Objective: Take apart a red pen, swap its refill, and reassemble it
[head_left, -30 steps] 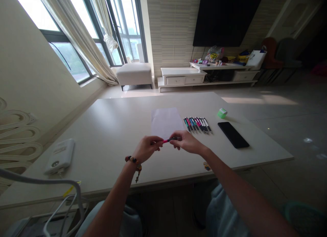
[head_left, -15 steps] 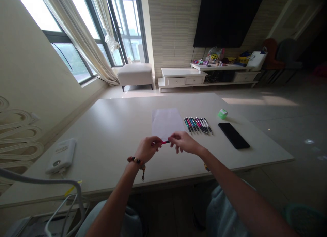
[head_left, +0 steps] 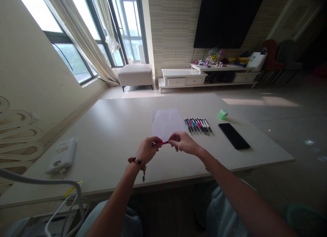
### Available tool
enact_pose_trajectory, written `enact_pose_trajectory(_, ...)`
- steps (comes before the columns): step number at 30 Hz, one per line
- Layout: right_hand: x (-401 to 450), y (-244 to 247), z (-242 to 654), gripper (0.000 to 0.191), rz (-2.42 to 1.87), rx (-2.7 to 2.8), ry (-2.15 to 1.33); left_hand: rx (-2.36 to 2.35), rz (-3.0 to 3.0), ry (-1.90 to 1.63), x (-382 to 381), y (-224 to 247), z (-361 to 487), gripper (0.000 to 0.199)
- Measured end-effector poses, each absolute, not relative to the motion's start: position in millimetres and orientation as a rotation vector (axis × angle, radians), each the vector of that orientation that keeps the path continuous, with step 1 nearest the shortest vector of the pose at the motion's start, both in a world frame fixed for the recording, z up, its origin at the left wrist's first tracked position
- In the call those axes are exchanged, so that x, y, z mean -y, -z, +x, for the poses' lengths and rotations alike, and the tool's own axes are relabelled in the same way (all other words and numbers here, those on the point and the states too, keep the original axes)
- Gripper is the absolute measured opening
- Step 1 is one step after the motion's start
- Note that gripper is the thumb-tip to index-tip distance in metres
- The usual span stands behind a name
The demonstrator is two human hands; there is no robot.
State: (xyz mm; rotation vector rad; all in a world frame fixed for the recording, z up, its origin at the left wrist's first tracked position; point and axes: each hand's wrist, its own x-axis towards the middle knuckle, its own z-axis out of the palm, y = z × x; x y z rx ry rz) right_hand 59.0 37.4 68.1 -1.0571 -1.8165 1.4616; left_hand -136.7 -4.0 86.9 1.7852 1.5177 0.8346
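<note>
One pink-and-black pen [head_left: 165, 142] is pinched by the fingers [head_left: 156, 143] of left hand [head_left: 146, 150] and right hand [head_left: 185, 143]; one paper sheet [head_left: 166, 123], about eight pens [head_left: 198, 125], one phone [head_left: 234, 136] lie on the table [head_left: 107, 135].

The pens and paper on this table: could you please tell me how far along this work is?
Already in place: a sheet of white paper lies flat on the table, with a row of pens side by side to its right. In hand: a pink-and-black pen is held between the left hand and right hand, at the paper's near edge. Left: no hand is on the row of pens, and no pen lies on the paper.
</note>
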Motion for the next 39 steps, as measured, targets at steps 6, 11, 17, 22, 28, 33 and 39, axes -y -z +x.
enact_pose_trajectory(6, -37.4, -71.0, 57.1, 0.028, -1.028, 1.784, -1.442, -1.507, 1.767, -0.865, 3.5, -86.2, -135.6, 0.013)
enact_pose_trajectory(11, -39.9, -68.4, 57.7, 0.03, -1.035, 1.774, -1.428, -1.502, 1.766, -0.87, 4.5, -87.2, -135.3, 0.014)
enact_pose_trajectory(17, -38.9, -69.8, 59.3, 0.034, -1.023, 1.797, -1.449, -1.51, 1.763, -0.869, 4.2, -84.7, -136.0, 0.014)
enact_pose_trajectory(22, -38.1, -71.7, 58.6, 0.032, -0.993, 1.806, -1.347, -1.476, 1.732, -0.878, 4.3, -84.8, -134.7, 0.014)
enact_pose_trajectory(28, -40.1, -70.5, 58.1, 0.031, -1.046, 1.832, -1.251, -1.46, 1.722, -0.874, 5.4, -86.8, -133.1, 0.013)
enact_pose_trajectory(33, -37.6, -72.4, 57.2, 0.03, -1.033, 1.843, -1.223, -1.451, 1.708, -0.873, 4.9, -83.8, -132.6, 0.015)
enact_pose_trajectory(39, -41.8, -73.0, 62.4, 0.029, -1.019, 1.875, -1.233, -1.455, 1.731, -0.83, 4.4, -79.9, -133.7, 0.011)
